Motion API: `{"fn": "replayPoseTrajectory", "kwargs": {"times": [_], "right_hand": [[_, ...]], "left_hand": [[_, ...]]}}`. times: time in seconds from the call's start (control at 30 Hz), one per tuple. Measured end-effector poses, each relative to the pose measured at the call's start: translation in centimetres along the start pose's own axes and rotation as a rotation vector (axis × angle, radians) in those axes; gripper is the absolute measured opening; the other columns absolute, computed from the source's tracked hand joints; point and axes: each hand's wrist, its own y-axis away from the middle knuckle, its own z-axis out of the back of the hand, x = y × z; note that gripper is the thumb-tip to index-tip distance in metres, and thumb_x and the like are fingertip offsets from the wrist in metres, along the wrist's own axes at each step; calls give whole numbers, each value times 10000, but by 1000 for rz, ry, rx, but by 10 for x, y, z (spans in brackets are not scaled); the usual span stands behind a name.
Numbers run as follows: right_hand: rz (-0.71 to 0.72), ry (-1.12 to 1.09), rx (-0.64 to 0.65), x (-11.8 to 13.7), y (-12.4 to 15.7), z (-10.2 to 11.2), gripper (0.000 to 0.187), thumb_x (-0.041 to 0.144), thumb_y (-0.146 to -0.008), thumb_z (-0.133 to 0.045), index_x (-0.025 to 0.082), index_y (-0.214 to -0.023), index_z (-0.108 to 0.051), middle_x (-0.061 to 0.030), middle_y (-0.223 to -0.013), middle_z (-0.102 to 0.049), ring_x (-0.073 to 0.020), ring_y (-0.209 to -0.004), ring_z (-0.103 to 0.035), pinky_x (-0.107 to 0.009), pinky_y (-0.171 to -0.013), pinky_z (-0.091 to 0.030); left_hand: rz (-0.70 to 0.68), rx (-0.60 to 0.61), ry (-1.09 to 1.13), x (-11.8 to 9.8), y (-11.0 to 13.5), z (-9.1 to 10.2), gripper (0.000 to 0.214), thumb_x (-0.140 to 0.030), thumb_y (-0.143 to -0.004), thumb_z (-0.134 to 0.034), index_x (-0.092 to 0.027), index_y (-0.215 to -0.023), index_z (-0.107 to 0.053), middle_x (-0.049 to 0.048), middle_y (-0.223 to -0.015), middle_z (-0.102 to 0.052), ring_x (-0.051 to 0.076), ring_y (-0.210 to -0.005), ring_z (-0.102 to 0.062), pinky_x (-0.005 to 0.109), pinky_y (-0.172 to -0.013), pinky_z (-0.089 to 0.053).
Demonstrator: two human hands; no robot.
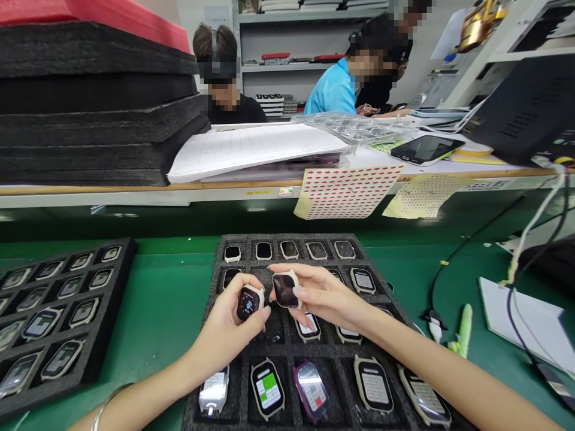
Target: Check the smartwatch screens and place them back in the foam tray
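My left hand [233, 317] is closed around a smartwatch body [248, 303] with a pale case; its dark screen shows a small lit figure. Beside it, my right hand [318, 290] grips a second smartwatch [284, 290] by the edges, its screen dark and reflective. Both are strapless and held just apart above a black foam tray [245, 413]. Watch bodies sit in the tray's compartments, among them one with a green and white screen [268, 388] and one with a purple case [311, 390]. My hands and forearms hide part of the middle rows.
Another foam tray of watches [101, 335] lies at the left. Stacked black foam [99, 126], papers [256, 146] and a phone [426, 149] rest on the shelf ahead. Cables [433, 281], a green pen-like item [465, 329] and white paper [525, 323] lie right. Several people are beyond.
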Motion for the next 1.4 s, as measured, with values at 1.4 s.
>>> {"fn": "replayPoseTrajectory", "kwargs": {"times": [1.4], "right_hand": [[21, 124, -71, 0, 5, -2, 442, 286, -832, -681, 149, -1240, -583, -76, -885, -644, -73, -461, -539, -191, -411, -430]], "left_hand": [[-96, -15, -242, 11, -5, 6, 193, -79, -781, -508, -226, -887, -441, -72, -702, -412, 104, -614, -383, 199, -573, -327]]}}
